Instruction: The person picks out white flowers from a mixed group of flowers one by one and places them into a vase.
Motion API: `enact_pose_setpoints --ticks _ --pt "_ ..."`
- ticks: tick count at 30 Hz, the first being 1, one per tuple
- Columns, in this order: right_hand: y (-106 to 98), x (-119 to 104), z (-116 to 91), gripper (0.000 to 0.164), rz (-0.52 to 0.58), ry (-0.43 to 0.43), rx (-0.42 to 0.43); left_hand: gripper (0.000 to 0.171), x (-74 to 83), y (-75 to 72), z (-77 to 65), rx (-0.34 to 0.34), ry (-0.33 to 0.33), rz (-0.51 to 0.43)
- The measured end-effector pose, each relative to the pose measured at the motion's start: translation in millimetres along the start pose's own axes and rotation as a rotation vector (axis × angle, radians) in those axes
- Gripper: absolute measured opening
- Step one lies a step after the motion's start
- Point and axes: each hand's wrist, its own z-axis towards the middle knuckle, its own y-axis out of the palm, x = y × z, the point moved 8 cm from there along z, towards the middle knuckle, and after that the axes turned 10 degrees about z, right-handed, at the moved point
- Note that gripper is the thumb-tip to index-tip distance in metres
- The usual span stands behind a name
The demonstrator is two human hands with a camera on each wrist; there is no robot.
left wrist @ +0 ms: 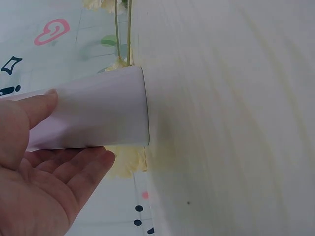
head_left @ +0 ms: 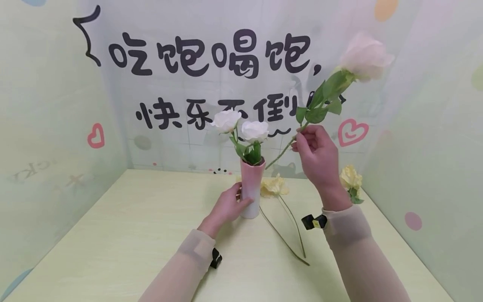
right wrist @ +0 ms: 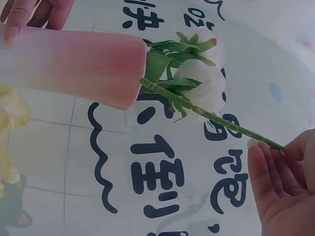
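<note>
A vase [head_left: 251, 184], pink at the mouth and white below, stands upright on the table. Two white roses [head_left: 254, 131] with green leaves rise from it. My left hand [head_left: 228, 205] grips its lower half, thumb on one side and fingers on the other. Up to the right, my right hand [head_left: 318, 157] pinches the stem of a pale pink rose [head_left: 365, 56] between thumb and fingers, bloom up and tilted right. In the right wrist view, the lower end of that green stem [right wrist: 216, 119] overlaps the vase's rim.
Behind the vase lies a yellow flower [head_left: 277, 186], and two long stems [head_left: 296, 218] stretch toward the front of the table [head_left: 151, 243]. Another yellow flower [head_left: 351, 178] shows beyond my right wrist. Printed walls [head_left: 56, 138] enclose the back and sides.
</note>
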Motion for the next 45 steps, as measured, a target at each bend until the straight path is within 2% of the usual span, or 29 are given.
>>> enact_pose_setpoints --ticks 4,11,15,19,26,33,38,42,45 --pt "6.3 -3.0 2.5 0.010 0.035 -0.066 0.009 0.060 0.3 -0.4 -0.3 0.003 -0.001 0.005" --pt "17.5 -6.4 3.0 0.012 0.036 -0.088 -0.013 0.059 -0.3 0.1 0.5 0.014 0.008 0.012" --pt "17.6 -9.2 4.1 0.011 0.026 -0.134 -0.006 0.060 0.2 0.2 0.9 0.010 0.009 0.014" --pt "16.5 3.2 6.7 0.010 0.027 -0.160 -0.002 0.060 0.1 0.8 2.7 0.011 0.015 0.019" --pt "26.2 43.6 6.5 0.007 -0.075 -0.095 -0.072 0.060 -1.2 2.0 3.4 0.014 0.017 0.015" --pt "53.5 69.5 -3.3 0.009 -0.247 0.031 -0.262 0.062 -1.8 1.4 2.3 0.009 0.006 0.005" --pt "66.6 82.8 -15.4 0.013 -0.376 0.113 -0.408 0.060 -0.5 0.6 2.4 0.017 0.032 0.020" --pt "66.1 87.8 -21.8 0.021 -0.391 0.163 -0.422 0.060 -1.1 1.0 2.0 0.034 0.044 0.031" --pt "66.2 86.5 -23.0 0.024 -0.378 0.148 -0.407 0.059 -1.8 0.7 0.8 0.047 0.043 0.027"
